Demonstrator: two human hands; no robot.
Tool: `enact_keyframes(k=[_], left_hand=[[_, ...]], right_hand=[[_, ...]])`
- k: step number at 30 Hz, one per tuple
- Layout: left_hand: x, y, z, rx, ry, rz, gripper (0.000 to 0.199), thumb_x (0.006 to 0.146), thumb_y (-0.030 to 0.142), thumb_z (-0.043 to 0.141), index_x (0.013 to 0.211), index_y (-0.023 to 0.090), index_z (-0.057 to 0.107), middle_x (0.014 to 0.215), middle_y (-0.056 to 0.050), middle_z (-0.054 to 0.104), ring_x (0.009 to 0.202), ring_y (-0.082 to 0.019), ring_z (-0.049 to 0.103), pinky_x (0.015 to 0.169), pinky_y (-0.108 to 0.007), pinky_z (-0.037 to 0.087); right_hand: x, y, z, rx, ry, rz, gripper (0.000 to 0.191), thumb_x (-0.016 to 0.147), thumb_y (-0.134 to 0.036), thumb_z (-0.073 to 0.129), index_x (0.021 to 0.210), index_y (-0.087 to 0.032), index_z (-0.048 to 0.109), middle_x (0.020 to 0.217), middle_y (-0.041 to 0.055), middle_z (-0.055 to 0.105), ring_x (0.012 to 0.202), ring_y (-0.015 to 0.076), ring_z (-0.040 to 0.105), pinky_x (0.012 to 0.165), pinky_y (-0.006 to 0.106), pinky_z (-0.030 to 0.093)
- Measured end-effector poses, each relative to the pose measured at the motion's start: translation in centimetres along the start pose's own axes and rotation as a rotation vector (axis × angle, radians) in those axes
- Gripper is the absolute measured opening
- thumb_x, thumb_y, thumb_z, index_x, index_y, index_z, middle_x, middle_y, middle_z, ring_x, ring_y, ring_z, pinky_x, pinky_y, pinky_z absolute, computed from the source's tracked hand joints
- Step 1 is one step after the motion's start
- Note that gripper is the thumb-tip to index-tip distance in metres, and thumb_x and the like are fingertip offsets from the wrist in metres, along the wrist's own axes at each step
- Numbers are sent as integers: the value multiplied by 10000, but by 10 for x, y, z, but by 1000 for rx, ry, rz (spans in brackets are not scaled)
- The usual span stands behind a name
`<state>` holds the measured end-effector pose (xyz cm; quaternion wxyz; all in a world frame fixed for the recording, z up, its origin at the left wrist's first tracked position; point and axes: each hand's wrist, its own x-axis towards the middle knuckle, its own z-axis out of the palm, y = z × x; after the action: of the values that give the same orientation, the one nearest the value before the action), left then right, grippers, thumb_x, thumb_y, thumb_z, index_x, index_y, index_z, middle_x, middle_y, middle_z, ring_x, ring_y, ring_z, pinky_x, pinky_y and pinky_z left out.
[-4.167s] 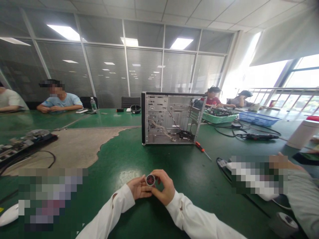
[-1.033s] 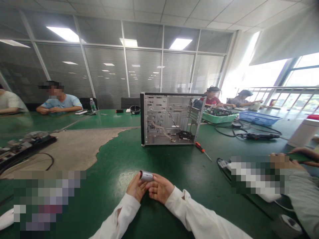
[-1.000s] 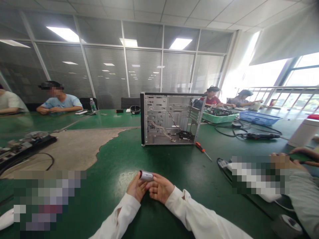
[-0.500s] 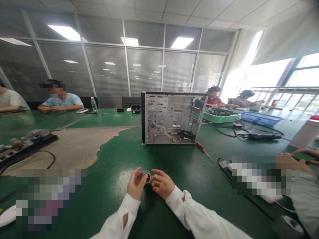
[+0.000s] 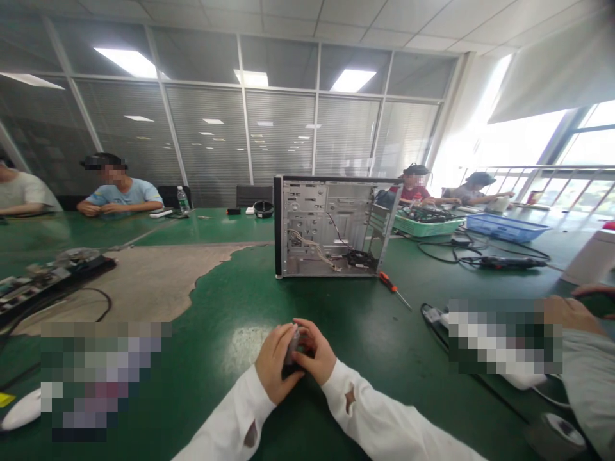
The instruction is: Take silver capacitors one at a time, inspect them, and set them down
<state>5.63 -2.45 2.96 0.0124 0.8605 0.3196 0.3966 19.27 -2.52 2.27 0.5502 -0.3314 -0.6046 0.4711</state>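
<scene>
My left hand and my right hand are close together above the green table. Between them is a small greyish round thing that looks like a roll of tape, seen nearly edge-on. My left fingers close over its left side. The right thumb and fingers grip its other side. Fingers hide much of it. Beyond the hands stands an open computer case, upright, with loose cables and a black fan inside. An orange-handled screwdriver lies by its lower right corner.
To the right are a white power strip, partly blurred out, a grey tape roll and another person's sleeve. Green and blue baskets stand farther back. Electronic parts lie at left. Several people sit around the table.
My right hand has closed in and now grips the tape roll together with the left. The roll has turned from showing its open ring to nearly edge-on.
</scene>
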Motion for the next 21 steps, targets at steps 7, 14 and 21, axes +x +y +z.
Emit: enact_keyframes(k=[7,14,21], left_hand=[[3,-2,0,-16,42,-92,645,600,229,515,1181,144,248,1147,-128,359,1083,-272,341,909,-441,287],[-5,-31,15,-211,18,-338,656,574,142,524,1173,137,255,1089,-130,397,1044,-252,392,873,-426,330],[-4,-36,17,-319,-58,-404,491,559,166,577,1026,147,424,989,-92,524,929,-232,491,805,-389,387]], right_hand=[[10,2,2,-319,42,2,624,525,-31,539,1089,-240,372,954,14,513,808,144,535,698,284,428],[12,0,-3,-415,56,-60,462,590,-114,545,1027,-217,436,887,23,552,801,150,528,624,257,422],[17,-11,-2,-436,90,-175,215,649,-145,522,852,-203,556,870,25,532,770,130,516,592,223,413]])
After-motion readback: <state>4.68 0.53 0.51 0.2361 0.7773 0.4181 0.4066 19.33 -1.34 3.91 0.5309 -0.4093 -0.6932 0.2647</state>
